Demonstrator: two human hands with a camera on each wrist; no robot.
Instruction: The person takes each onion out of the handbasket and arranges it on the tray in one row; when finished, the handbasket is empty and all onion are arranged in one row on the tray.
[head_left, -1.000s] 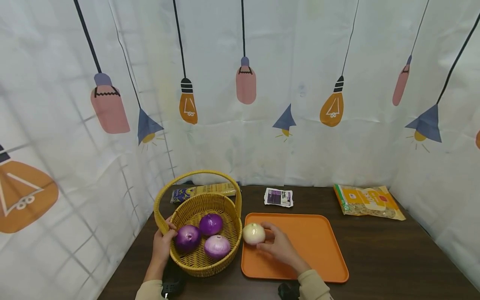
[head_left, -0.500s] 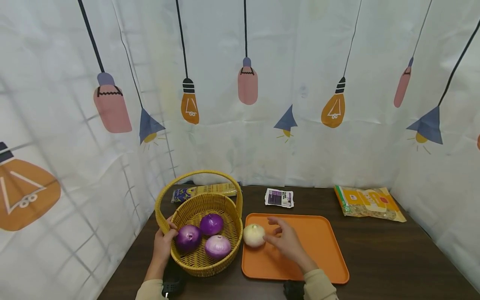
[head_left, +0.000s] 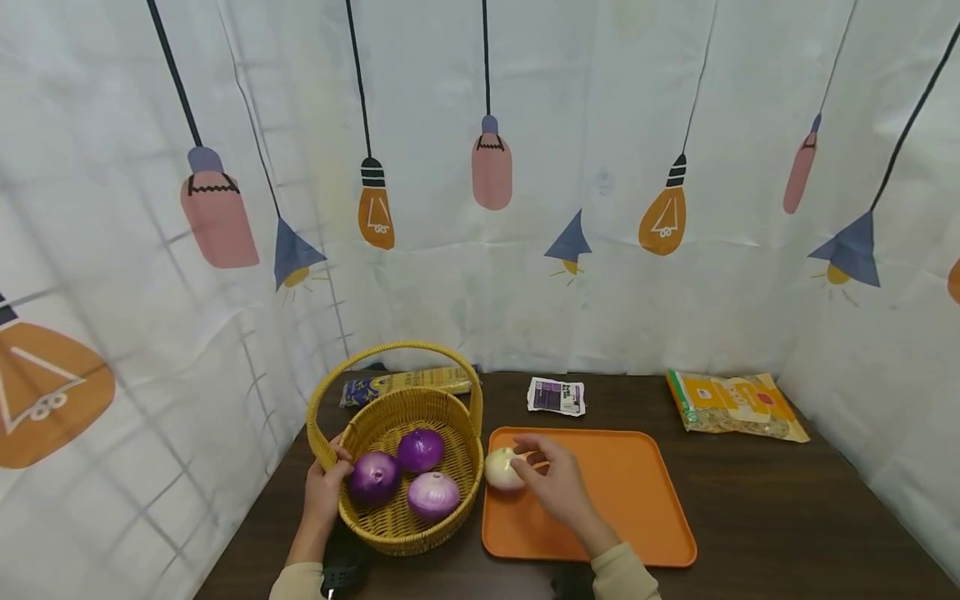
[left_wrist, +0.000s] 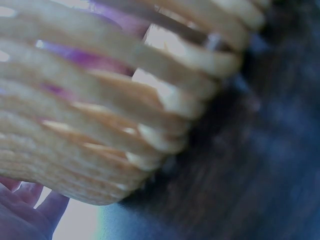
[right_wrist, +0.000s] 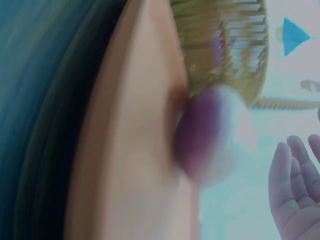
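Observation:
A yellow wicker basket (head_left: 408,542) with a tall arched handle stands at left on the dark table. Inside lie three purple onions, among them a paler onion (head_left: 433,497). My left hand (head_left: 324,492) grips the basket's left rim by the foot of the handle; in the left wrist view its fingers (left_wrist: 45,212) show beside the woven wall. Another onion (head_left: 501,469), pale on top and purple lower down in the right wrist view, sits at the left edge of an orange tray (head_left: 622,500). My right hand (head_left: 558,483) is just right of it, fingers spread and loosely bent, holding nothing.
Behind the basket lies a long yellow-and-blue packet (head_left: 408,383). A small white-and-purple packet (head_left: 556,397) is beyond the tray, and a yellow bag (head_left: 738,406) lies at the back right. A printed curtain (head_left: 465,292) closes off the back and sides.
My right hand let go of the pale onion, drew back to the right, then came back left close to it. The onion stays at the tray's left edge. The left hand keeps its hold.

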